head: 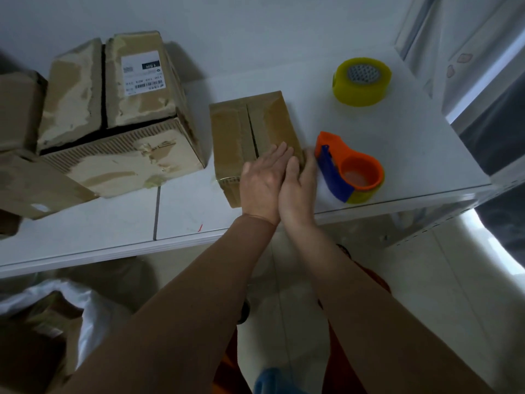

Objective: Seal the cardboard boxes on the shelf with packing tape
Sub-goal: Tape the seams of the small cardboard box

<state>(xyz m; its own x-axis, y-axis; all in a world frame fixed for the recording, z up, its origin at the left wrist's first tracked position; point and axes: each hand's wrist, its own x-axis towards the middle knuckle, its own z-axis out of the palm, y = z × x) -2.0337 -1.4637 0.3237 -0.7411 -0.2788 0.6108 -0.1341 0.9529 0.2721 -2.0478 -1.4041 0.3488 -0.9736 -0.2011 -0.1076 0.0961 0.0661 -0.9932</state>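
- Both hands lay flat on the near right corner of the small cardboard box (250,137), fingers straight and holding nothing; the left hand (262,184) pressed on top, and the right hand (295,189) sat just beside it, thumb over the box's right edge.
- The box stood on the white shelf (397,155), its centre seam showing a dark gap; if pressure eased, the flaps might have sprung apart.
- The tape dispenser (350,170) lay just right of the box; a careless reach could have knocked it off the shelf edge.
- A spare tape roll (362,81) sat further back.
- The larger box (113,115) to the left gaped open, not yet sealed.
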